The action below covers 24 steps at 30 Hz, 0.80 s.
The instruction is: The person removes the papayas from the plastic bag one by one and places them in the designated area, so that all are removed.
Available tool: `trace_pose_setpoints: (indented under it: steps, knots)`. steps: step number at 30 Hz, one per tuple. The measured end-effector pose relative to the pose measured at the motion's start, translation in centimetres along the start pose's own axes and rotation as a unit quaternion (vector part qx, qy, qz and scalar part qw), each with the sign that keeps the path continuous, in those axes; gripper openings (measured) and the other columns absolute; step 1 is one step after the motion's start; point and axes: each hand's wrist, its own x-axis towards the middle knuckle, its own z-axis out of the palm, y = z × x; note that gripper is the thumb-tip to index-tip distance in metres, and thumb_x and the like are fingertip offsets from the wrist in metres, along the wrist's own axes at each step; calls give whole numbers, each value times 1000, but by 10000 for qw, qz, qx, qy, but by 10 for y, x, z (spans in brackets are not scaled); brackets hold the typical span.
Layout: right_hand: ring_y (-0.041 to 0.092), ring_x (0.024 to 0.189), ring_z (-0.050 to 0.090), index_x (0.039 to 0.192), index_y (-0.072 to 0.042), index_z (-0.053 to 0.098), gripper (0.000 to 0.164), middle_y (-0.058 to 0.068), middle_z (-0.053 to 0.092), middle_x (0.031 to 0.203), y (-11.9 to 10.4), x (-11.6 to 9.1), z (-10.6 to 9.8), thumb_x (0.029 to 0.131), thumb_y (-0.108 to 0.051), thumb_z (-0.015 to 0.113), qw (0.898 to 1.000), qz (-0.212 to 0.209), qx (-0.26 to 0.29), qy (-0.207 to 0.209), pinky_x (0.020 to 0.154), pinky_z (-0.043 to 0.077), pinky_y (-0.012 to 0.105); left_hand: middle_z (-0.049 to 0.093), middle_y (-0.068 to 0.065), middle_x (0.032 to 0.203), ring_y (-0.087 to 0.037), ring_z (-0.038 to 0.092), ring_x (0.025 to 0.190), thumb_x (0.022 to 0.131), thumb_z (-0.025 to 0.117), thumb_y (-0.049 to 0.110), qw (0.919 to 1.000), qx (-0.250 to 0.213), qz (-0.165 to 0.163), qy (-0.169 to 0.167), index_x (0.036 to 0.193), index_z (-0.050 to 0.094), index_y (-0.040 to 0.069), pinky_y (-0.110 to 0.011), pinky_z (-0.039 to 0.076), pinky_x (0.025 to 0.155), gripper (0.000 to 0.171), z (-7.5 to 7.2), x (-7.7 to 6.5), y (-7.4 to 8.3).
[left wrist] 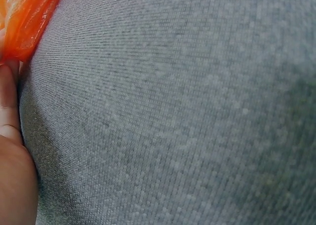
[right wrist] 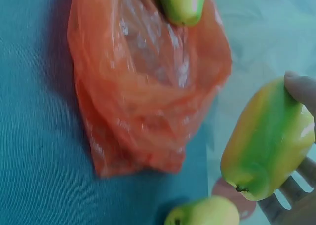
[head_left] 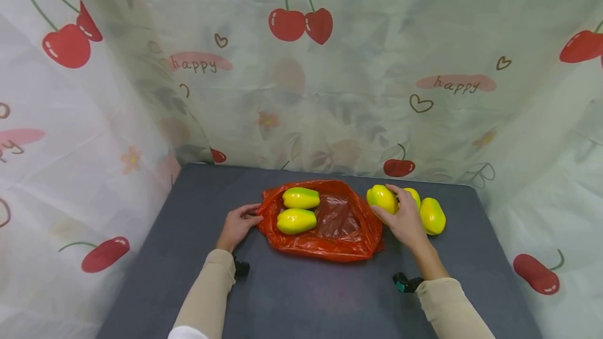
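Observation:
A red plastic bag point(head_left: 325, 252) lies on the table with its mouth spread wide. Inside its left part rest two yellow-green papayas point(head_left: 301, 198), one behind the other. At the bag's left edge, my left hand point(head_left: 237, 225) pinches the plastic; the left wrist view catches only part of that hand and a corner of the bag point(left wrist: 24, 32). My right hand point(head_left: 407, 221) grips another papaya point(right wrist: 269, 141) between thumb and fingers, held up just right of the bag. Two more papayas point(head_left: 432, 216) sit beyond that hand, one partly hidden by it.
The dark grey table point(head_left: 320, 297) ends at a back edge close behind the bag and fruit. A curtain point(head_left: 301, 93) printed with cherries hangs behind and along both sides. Dark camera straps are on both wrists.

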Motion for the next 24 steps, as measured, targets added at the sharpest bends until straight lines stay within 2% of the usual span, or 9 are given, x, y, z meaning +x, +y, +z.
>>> trace_pose_setpoints:
  steps: [9, 18, 24]
  knots:
    - [39, 114, 50, 146, -1, 49, 70, 25, 54, 136, 17, -2, -29, 90, -32, 79, 9984, 59, -276, 485, 86, 39, 46, 72, -6, 120, -19, 66, 95, 91, 78, 28, 10000, -10, 54, 10, 131, 70, 23, -34, 55, 93, 42, 0, 1, -3]
    - [44, 115, 48, 148, 1, 45, 74, 30, 51, 138, 44, -1, -55, 93, -39, 74, 9950, 473, -537, 697, 91, 40, 56, 72, -6, 121, -19, 66, 96, 92, 77, 27, 10000, 34, -8, 46, 131, 70, 23, -35, 56, 95, 40, 1, 2, 0]
    - [46, 119, 46, 154, 1, 37, 78, 32, 47, 142, 56, 2, -72, 97, -44, 67, 9915, 973, -509, 702, 94, 41, 61, 72, -5, 122, -20, 66, 97, 91, 78, 29, 10000, 4, 7, 16, 132, 69, 24, -38, 55, 98, 42, 0, 1, -2]
